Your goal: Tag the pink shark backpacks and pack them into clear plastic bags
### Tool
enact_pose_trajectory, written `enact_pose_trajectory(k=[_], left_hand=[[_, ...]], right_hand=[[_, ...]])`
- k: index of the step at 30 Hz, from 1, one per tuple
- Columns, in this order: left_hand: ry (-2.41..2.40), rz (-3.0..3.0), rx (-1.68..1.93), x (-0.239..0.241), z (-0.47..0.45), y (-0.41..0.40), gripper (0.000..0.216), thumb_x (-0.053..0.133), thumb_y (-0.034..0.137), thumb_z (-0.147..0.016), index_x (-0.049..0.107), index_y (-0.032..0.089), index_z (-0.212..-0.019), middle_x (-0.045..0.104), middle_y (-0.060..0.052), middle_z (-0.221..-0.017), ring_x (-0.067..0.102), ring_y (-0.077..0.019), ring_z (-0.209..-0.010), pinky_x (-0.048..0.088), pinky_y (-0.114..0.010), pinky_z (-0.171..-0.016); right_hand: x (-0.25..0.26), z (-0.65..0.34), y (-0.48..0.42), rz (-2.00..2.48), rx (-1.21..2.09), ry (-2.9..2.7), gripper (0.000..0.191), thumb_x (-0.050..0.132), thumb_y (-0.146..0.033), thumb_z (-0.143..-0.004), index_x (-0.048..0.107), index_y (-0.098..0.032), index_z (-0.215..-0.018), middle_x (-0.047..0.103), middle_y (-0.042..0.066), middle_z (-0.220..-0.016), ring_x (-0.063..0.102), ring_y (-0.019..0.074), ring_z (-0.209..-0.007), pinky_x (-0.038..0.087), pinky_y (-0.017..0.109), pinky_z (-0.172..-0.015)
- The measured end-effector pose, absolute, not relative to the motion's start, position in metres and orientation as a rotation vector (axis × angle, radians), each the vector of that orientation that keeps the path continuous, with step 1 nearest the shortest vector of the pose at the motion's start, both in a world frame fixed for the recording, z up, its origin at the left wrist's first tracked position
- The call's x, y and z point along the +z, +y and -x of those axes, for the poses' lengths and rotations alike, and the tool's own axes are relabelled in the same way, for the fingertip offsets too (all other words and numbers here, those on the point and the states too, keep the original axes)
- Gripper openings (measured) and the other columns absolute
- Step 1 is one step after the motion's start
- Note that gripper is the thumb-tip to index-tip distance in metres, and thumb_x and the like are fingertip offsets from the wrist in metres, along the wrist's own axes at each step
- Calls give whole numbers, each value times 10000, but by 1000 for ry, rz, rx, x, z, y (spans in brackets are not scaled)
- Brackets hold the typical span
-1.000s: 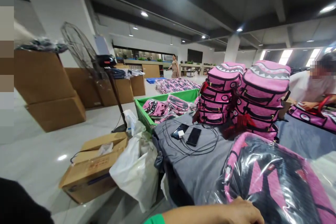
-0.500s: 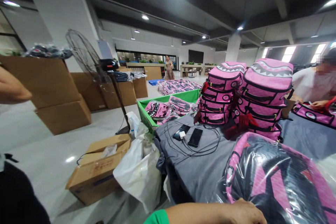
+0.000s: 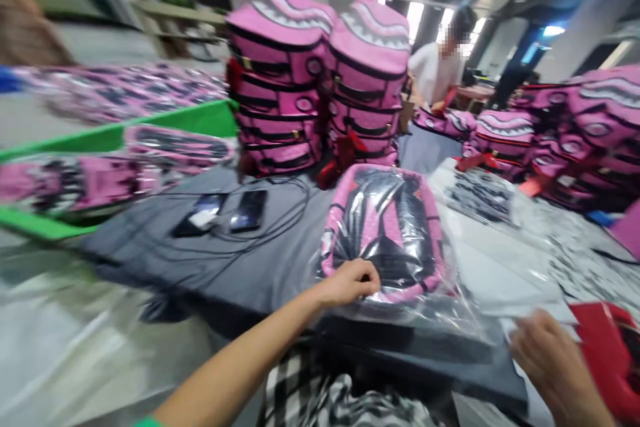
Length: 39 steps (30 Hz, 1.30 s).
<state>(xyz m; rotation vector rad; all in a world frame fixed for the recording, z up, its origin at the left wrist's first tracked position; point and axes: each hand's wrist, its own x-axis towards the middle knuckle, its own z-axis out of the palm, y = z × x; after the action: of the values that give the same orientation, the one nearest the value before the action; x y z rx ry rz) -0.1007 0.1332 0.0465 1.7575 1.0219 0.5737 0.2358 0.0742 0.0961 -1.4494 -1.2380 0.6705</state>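
A pink and black backpack (image 3: 345,207) lies flat on the grey cloth-covered table, straps upward, inside a clear plastic bag (image 3: 450,317). The loose end of that bag spreads toward the table's near edge. My left hand (image 3: 353,280) has its fingers curled closed on the plastic at the backpack's near left side. To the right, my right hand (image 3: 543,347) hovers near the table's front edge, apart from the backpack. Motion blurs its fingers, so I cannot tell whether it holds anything. White plastic sheets (image 3: 500,267) lie just beyond it.
Two tall stacks of pink backpacks (image 3: 285,97) stand behind the wrapped one. Phones (image 3: 249,210) and looped cables lie to the left. A green-walled bin (image 3: 200,121) holds wrapped bags. More backpacks (image 3: 505,133) are at right; a person (image 3: 435,73) handles one at the back.
My view has swung right and down toward the table. The wrapped backpack now shows whole, with my left hand still at its near side. My right hand has come into view.
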Motion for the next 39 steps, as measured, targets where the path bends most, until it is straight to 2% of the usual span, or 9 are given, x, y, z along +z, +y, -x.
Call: enact_pose_trajectory(k=[2, 5, 10, 19, 25, 29, 33, 36, 39], left_hand=[[977, -1734, 568, 42, 102, 134, 143, 582, 302, -791, 614, 172, -738, 615, -3, -756, 539, -146, -743, 417, -260, -723], [985, -1703, 563, 45, 101, 128, 226, 588, 402, -789, 595, 180, -745, 599, -5, -765, 520, -148, -732, 412, -263, -702], [998, -1754, 551, 53, 100, 125, 223, 574, 401, -799, 603, 189, -737, 615, -14, -771, 542, -168, -778, 410, -281, -741], [1011, -1835, 548, 49, 101, 126, 178, 557, 337, -858, 596, 194, -761, 634, -14, -811, 555, -179, -828, 413, -294, -803], [1087, -2168, 445, 66, 98, 115, 153, 549, 270, -966, 588, 186, -845, 667, -33, -972, 586, -211, -991, 416, -382, -951], [1248, -2622, 411, 74, 125, 98, 174, 641, 342, -952, 596, 175, -926, 655, -88, -1171, 511, -296, -1249, 243, -546, -1149], [1353, -2518, 489, 57, 169, 96, 176, 557, 333, -996, 602, 208, -880, 672, -56, -1208, 502, -274, -1278, 231, -539, -1132], [1366, -2283, 492, 47, 184, 101, 222, 467, 368, -1027, 615, 229, -938, 651, -44, -1260, 514, -239, -1257, 270, -499, -1112], [1377, -2144, 506, 47, 179, 104, 239, 461, 380, -1009, 605, 223, -902, 655, -43, -1221, 520, -232, -1218, 300, -472, -1097]], right_hand=[[116, -228, 64, 1418, 918, -1627, 453, 833, -644, -717, 634, -236, -716, 607, 22, -685, 551, 197, -636, 453, 305, -548], [138, -187, 91, 1071, 1157, -2505, 393, 612, -551, -952, 615, -203, -768, 568, -19, -668, 451, 132, -590, 341, 253, -576], [131, -135, 141, 1174, 358, -3111, 195, 667, -328, -965, 605, -217, -817, 611, -16, -686, 500, 141, -603, 169, 285, -557], [124, -178, 146, 1671, 518, -2425, 290, 776, -301, -873, 516, -207, -784, 574, -53, -658, 527, 137, -615, 303, 244, -583], [96, -140, 128, 1454, 446, -2946, 400, 907, -456, -710, 624, -209, -848, 684, -14, -807, 611, 165, -726, 214, 272, -559], [92, -135, 138, 1501, 391, -3015, 401, 885, -506, -723, 640, -224, -870, 706, -8, -840, 635, 181, -741, 174, 290, -549], [95, -133, 142, 1475, 431, -2973, 397, 915, -445, -692, 615, -215, -813, 682, -11, -796, 625, 183, -735, 188, 289, -556], [100, -142, 136, 1374, 730, -2762, 379, 922, -374, -656, 608, -207, -788, 644, -16, -760, 594, 172, -707, 293, 267, -584], [104, -194, 115, 1213, 1138, -2210, 432, 829, -557, -713, 660, -215, -917, 649, 18, -809, 601, 186, -718, 453, 292, -652]])
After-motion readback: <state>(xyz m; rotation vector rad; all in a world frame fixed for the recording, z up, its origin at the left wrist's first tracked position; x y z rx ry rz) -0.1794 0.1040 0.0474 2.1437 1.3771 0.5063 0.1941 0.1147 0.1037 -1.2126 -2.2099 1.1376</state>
